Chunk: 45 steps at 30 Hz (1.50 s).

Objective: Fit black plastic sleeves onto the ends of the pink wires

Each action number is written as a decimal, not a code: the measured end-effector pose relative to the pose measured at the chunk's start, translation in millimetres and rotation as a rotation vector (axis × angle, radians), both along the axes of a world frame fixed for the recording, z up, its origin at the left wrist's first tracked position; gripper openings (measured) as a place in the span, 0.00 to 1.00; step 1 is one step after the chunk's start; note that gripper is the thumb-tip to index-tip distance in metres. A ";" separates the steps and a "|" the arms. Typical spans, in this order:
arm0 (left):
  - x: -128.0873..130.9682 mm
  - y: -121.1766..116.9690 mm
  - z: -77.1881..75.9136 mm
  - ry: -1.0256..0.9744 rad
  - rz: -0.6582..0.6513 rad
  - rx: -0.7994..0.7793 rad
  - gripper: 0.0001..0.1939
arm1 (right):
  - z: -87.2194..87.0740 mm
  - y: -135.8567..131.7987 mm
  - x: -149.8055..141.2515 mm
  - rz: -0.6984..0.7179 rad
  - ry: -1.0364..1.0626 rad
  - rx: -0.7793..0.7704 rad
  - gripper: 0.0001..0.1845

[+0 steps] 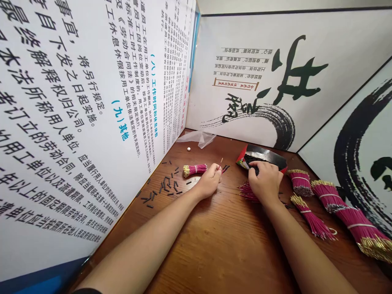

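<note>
My left hand [211, 179] is closed in a pinch around thin wires. Short dark sleeves [226, 168] and a gold tip [222, 160] stick out past its fingers. Over a red-edged box [241, 157] of small black tubes [251, 158], my right hand [266, 179] reaches in; its fingertips are hidden. Beneath that hand lies a loose pile of magenta wires [247, 192]. A banded bundle of magenta wires with gold ends [196, 169] lies just behind my left hand, and a pale round thing [193, 182] is partly covered by that wrist.
Loose black tube pieces [167, 183] are scattered on the wooden table [208, 245] at left. More banded magenta wire bundles [346, 212] lie at right. A clear plastic bag [202, 139] and a small white bead [189, 149] are near the back. Printed panels [245, 73] wall the table in.
</note>
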<state>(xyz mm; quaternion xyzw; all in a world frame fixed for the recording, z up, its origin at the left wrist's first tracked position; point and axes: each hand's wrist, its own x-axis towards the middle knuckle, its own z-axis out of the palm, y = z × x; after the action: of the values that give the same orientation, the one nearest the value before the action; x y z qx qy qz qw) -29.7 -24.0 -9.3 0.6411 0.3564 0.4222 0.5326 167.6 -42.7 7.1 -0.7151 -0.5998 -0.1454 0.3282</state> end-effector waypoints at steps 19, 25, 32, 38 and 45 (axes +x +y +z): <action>-0.8 -6.8 10.1 -0.015 0.027 -0.068 0.06 | -11.3 0.2 2.8 -0.104 -0.239 -0.316 0.19; -2.3 -6.8 11.9 -0.098 -0.041 -0.151 0.08 | -12.0 -0.2 4.2 -0.101 -0.256 -0.288 0.17; -2.6 -1.9 8.0 -0.119 -0.003 -0.209 0.11 | -11.3 0.9 7.3 -0.030 -0.176 -0.176 0.16; -2.0 -1.3 7.5 -0.120 0.007 -0.239 0.03 | -10.3 4.9 10.1 0.089 0.019 0.038 0.15; -2.1 -2.5 7.6 -0.042 -0.013 -0.151 0.05 | -2.4 6.2 -29.4 0.446 0.887 0.078 0.12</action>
<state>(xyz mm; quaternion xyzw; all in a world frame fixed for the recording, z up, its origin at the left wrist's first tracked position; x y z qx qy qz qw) -31.7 -26.5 -1.7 0.5923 0.3720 0.4039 0.5895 138.1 -36.5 4.8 -0.5496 -0.5348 0.2243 0.6013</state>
